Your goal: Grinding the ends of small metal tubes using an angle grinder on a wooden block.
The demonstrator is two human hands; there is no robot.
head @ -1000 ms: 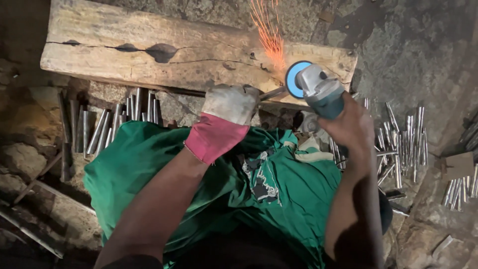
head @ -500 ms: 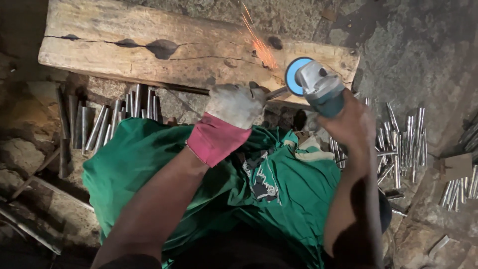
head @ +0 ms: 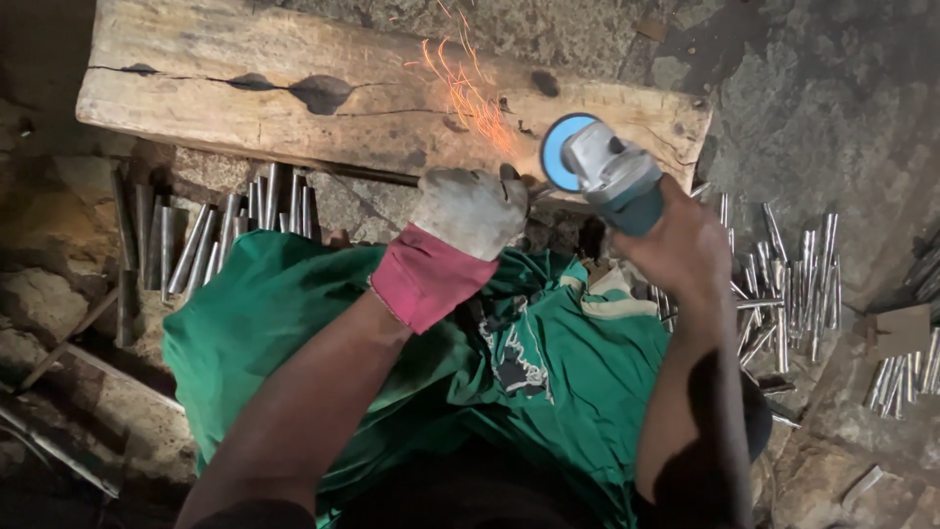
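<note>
Sparks [head: 465, 83] over plank [head: 294, 98]; right hand [head: 681, 245] clenched around angle grinder [head: 602, 171], gloved left hand [head: 470, 211] gripping small workpiece, barely visible.

A dim workshop floor of rough stone and packed earth, seen from above.

A thick, weathered wooden plank [head: 294, 98] lies across the top, cracked along its length, with a dark knot hole near the middle. Grey, uneven stone ground [head: 832, 108] fills the upper right. Short metal rods [head: 215, 235] lie in a loose row on the left, and more rods [head: 793, 279] (brighter, scattered) lie on the right. Light is low and warm; the left edge falls into shadow.
</note>
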